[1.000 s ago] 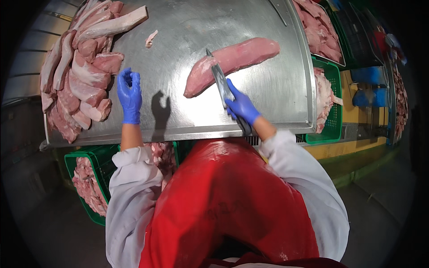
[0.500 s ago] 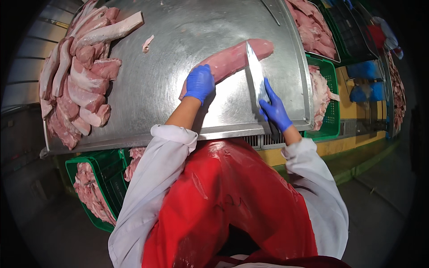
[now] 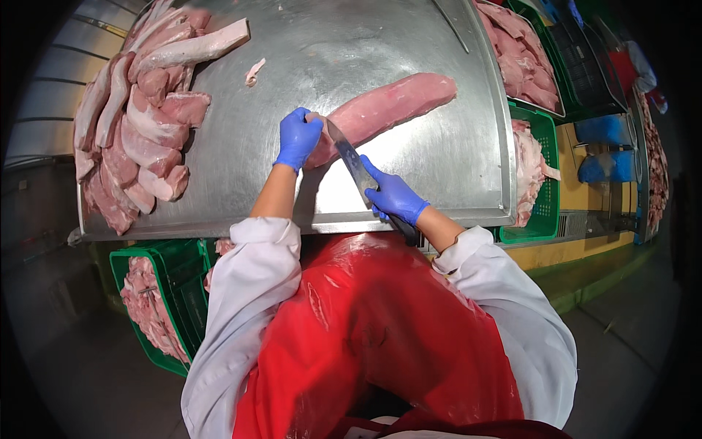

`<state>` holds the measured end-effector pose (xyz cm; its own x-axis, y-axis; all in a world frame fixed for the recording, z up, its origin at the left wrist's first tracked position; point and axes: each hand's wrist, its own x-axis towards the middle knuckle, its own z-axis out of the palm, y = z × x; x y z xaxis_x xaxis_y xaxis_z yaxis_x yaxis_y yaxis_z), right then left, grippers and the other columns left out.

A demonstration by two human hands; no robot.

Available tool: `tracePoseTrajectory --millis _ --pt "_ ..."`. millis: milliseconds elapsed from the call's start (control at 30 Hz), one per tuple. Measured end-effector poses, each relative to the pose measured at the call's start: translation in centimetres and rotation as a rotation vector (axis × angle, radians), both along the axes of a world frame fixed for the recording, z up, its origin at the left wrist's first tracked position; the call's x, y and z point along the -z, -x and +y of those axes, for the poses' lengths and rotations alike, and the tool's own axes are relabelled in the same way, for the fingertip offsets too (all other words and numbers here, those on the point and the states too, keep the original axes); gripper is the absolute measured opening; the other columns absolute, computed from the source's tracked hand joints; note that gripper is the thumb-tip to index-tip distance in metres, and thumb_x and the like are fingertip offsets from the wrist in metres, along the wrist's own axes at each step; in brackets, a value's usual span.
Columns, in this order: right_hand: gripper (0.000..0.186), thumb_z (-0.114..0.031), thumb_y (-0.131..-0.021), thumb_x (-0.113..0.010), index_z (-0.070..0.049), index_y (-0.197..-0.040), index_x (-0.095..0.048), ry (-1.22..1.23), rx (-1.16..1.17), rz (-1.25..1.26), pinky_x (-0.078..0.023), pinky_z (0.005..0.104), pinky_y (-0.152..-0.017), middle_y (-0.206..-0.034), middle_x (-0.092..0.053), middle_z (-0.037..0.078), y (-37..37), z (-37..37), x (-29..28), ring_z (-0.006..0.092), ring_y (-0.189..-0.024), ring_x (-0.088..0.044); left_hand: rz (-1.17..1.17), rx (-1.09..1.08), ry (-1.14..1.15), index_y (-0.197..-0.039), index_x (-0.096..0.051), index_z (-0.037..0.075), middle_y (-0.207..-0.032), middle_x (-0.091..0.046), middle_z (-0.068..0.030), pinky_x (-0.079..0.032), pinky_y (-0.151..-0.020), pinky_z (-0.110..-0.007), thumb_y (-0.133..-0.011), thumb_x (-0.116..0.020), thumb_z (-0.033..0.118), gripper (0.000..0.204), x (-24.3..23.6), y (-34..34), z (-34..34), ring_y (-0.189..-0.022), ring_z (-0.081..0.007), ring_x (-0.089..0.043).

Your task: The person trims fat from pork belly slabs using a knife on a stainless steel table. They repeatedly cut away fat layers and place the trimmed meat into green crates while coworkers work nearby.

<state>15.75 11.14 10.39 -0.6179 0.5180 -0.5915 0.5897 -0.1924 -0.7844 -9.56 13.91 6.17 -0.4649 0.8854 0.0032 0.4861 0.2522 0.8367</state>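
Observation:
A long pink piece of meat [image 3: 391,102] lies diagonally on the steel table [image 3: 256,183]. My left hand [image 3: 296,139], in a blue glove, is closed on the meat's left end. In my right hand [image 3: 397,196], also gloved, is a long knife [image 3: 349,154], its blade lying across the meat close beside my left fingers. Several pale pink cuts [image 3: 153,124] are piled along the table's left side, and a small scrap [image 3: 254,72] sits behind my left hand.
Green crates of meat stand below left [image 3: 153,300] and at the right [image 3: 528,175]. A tray of meat [image 3: 523,58] is at the back right beside black crates [image 3: 574,62]. A co-worker in red and white [image 3: 636,69] is at the far right.
My left hand has come from its raised position at the left onto the meat, now at its tip. The knife swung toward the right end, then back leftward to the left end.

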Motion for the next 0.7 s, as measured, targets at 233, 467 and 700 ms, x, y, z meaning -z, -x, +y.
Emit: tracePoseTrajectory --millis 233,467,700 --pt "0.078 -0.011 -0.096 -0.05 -0.031 -0.162 -0.014 0.066 -0.021 0.026 -0.053 0.031 -0.05 -0.07 -0.062 0.009 3.4 2.6 -1.3 0.0151 -0.051 -0.059 -0.155 -0.062 0.039 -0.081 -0.059 0.0 -0.071 -0.053 0.0015 -0.042 -0.061 -0.027 -0.087 -0.064 0.008 0.011 -1.2 3.5 -10.9 -0.068 -0.0073 -0.048" --pt "0.077 -0.003 -0.094 -0.051 -0.031 -0.161 -0.023 0.075 0.1 0.08 -0.053 0.0289 -0.049 -0.071 -0.062 0.006 -6.7 2.9 -1.2 0.012 -0.053 -0.061 -0.098 -0.113 0.214 -0.083 -0.054 0.002 -0.075 -0.052 0.0005 -0.044 -0.065 -0.029 -0.083 -0.072 0.007 0.018 2.1 6.3 -21.2 -0.071 -0.0097 -0.049" --pt "0.077 -0.008 -0.095 -0.053 -0.025 -0.162 -0.019 0.045 0.17 0.312 -0.05 0.0325 -0.047 -0.068 -0.06 0.007 3.6 8.8 2.8 0.0142 -0.048 -0.054 0.399 0.193 0.095 -0.116 -0.045 0.002 -0.096 -0.066 -0.0293 -0.052 -0.078 -0.055 -0.082 -0.069 0.017 0.045 3.4 0.2 -6.0 -0.089 -0.0507 -0.065"
